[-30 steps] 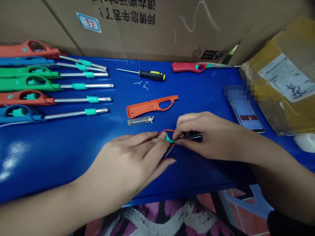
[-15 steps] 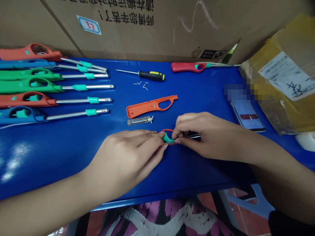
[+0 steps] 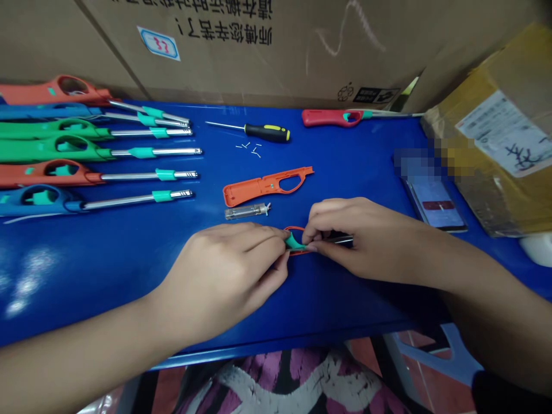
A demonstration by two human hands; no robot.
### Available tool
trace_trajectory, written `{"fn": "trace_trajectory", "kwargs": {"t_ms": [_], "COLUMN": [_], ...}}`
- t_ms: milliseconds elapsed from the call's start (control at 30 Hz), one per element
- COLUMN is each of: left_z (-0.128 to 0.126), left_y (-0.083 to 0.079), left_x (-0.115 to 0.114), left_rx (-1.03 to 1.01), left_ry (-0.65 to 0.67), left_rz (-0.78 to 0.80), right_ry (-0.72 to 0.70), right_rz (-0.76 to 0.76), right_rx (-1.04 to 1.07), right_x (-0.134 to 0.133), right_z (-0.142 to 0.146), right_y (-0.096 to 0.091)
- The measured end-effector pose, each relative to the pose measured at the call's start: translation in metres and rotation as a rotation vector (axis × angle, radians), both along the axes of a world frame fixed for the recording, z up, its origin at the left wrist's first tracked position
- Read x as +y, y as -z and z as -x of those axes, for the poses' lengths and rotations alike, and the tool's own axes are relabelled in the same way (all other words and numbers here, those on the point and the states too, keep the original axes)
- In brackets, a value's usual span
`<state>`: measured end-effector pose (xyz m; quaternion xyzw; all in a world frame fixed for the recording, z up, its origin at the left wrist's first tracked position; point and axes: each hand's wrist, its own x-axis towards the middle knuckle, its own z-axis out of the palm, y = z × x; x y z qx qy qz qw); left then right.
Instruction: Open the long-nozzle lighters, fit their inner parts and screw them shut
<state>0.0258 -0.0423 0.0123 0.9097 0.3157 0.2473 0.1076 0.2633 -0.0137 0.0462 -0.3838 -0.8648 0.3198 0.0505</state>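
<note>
Low over the table, both hands work on an orange lighter half (image 3: 297, 229) with a green trigger (image 3: 294, 242) in its ring. My left hand (image 3: 235, 270) is closed around the handle end, which its fingers hide. With thumb and fingers pinched, my right hand (image 3: 345, 233) grips the front end, where a metal tube (image 3: 342, 240) runs under the palm. Just behind them lie the other orange shell half (image 3: 250, 190), hollow side up, and a clear fuel tank (image 3: 245, 212).
Several lighters (image 3: 56, 148) lie in a row on the left of the blue table (image 3: 107, 253). Farther back are a screwdriver (image 3: 267, 133), tiny screws (image 3: 254, 151) and a red lighter (image 3: 330, 118). A phone (image 3: 435, 198) and a taped carton (image 3: 495, 190) stand right; cardboard (image 3: 259, 69) walls the back.
My left hand's fingers have shifted slightly at the trigger, and the hand sits a little farther right. The right hand keeps its pinch in nearly the same spot.
</note>
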Motion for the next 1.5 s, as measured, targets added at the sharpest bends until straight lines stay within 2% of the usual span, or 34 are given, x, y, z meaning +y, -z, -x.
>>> {"fn": "trace_trajectory", "kwargs": {"t_ms": [700, 1033, 1500], "left_z": [-0.0007, 0.0, 0.0028], "left_y": [-0.0012, -0.0038, -0.0076], "left_x": [-0.0006, -0.0012, 0.006], "left_rx": [-0.008, 0.01, -0.051], "left_ry": [0.021, 0.047, 0.028], "left_rz": [-0.027, -0.057, 0.127], "right_ry": [-0.018, -0.048, -0.126], "right_rz": [0.033, -0.03, -0.107], "right_rx": [0.003, 0.0, -0.053], "right_x": [-0.0016, -0.0007, -0.0039], "right_z": [0.0014, 0.0027, 0.0037], "right_y": [-0.0032, 0.0013, 0.0001]}}
